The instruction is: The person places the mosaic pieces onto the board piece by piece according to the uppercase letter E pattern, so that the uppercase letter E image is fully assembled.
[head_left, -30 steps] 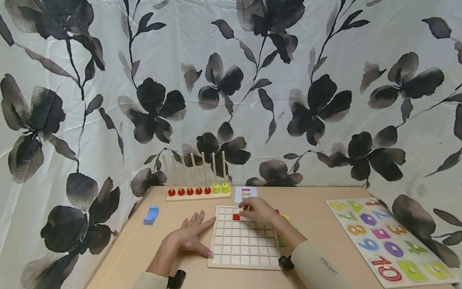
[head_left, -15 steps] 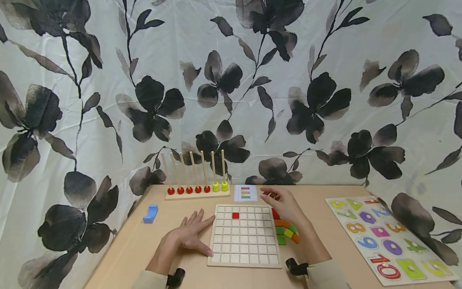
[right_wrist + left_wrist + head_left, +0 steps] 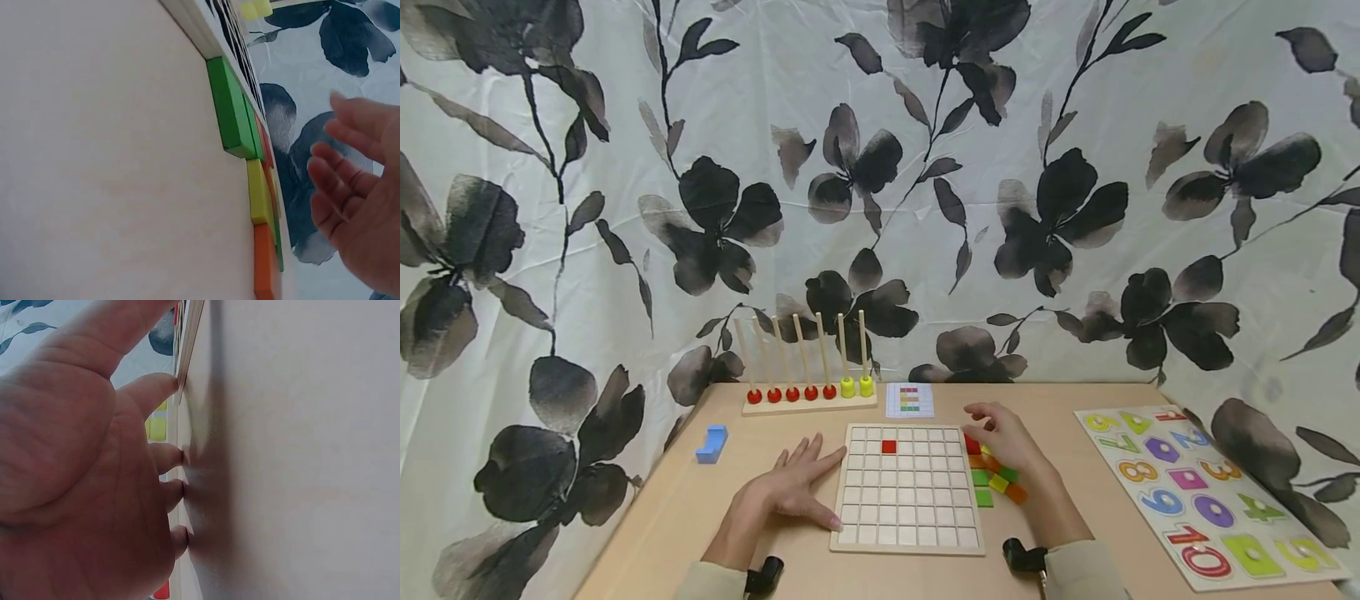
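Starting from the left, a blue block [image 3: 712, 444] sits near the far left edge of the desk [image 3: 647, 517], with the bead rack [image 3: 808, 407] behind it and to its right, carrying red and yellow beads below upright sticks. The left hand [image 3: 797, 487] lies with its fingers spread apart, thumb and index fingertips touching the left side of the grid board [image 3: 907, 496], the other fingertips resting on the desk. The board is therefore between the two hands, just beside the left one. A red square [image 3: 889, 447] fills one cell, second row from the far edge, third column from the left. Beyond the board lies a printed card [image 3: 910, 400]. Against the board's right side is a cluster of coloured blocks [image 3: 997, 482], red, orange, green and yellow; the right hand [image 3: 1003, 433] hangs over its far end, fingers loosely bent and raised above the desk. Farther right, well apart from both hands, lies the number board [image 3: 1225, 493].
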{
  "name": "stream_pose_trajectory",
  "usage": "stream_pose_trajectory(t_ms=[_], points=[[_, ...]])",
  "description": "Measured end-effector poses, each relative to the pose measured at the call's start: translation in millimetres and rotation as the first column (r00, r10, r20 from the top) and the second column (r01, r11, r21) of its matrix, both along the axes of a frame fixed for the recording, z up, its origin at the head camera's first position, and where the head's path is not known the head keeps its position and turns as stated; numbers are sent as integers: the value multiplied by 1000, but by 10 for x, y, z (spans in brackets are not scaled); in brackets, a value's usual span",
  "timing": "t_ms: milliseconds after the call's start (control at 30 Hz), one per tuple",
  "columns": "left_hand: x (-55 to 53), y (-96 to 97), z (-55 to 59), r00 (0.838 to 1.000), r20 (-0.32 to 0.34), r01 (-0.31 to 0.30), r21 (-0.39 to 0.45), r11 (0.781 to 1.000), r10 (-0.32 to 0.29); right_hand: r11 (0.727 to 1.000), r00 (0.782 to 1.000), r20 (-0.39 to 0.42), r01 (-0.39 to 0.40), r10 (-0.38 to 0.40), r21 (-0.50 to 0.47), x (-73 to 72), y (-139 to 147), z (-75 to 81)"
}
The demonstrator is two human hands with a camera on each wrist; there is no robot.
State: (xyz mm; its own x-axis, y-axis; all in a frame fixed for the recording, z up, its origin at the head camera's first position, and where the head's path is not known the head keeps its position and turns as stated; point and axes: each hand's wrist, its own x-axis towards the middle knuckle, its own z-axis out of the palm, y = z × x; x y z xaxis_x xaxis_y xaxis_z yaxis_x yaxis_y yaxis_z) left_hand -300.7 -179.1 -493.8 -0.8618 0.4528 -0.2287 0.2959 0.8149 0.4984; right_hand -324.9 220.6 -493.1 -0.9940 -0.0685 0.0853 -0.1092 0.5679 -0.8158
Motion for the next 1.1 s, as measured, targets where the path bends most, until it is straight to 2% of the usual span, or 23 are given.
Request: stream_pose_trajectory(t_ms=[133, 267, 467, 800, 1100], points=[[2, -19, -6, 1000, -2, -2, -1, 1000, 2, 999, 999, 22, 30, -30, -16, -32, 35, -87], [4, -28, -14, 1000, -1, -9, -3, 1000, 9, 1000, 1000, -4, 27, -27, -1, -83, 75, -192], [8, -26, -6, 1000, 1, -10, -5, 1000, 10, 993, 999, -28, 47, -44, 112, -122, 125, -332], [0, -11, 9, 1000, -7, 1, 2, 1000, -1, 979, 994, -74, 92, -79, 183, -131, 105, -377], [8, -5, 9, 1000, -6, 1, 7, 1000, -1, 973, 990, -84, 129, -115, 191, -161, 76, -434]])
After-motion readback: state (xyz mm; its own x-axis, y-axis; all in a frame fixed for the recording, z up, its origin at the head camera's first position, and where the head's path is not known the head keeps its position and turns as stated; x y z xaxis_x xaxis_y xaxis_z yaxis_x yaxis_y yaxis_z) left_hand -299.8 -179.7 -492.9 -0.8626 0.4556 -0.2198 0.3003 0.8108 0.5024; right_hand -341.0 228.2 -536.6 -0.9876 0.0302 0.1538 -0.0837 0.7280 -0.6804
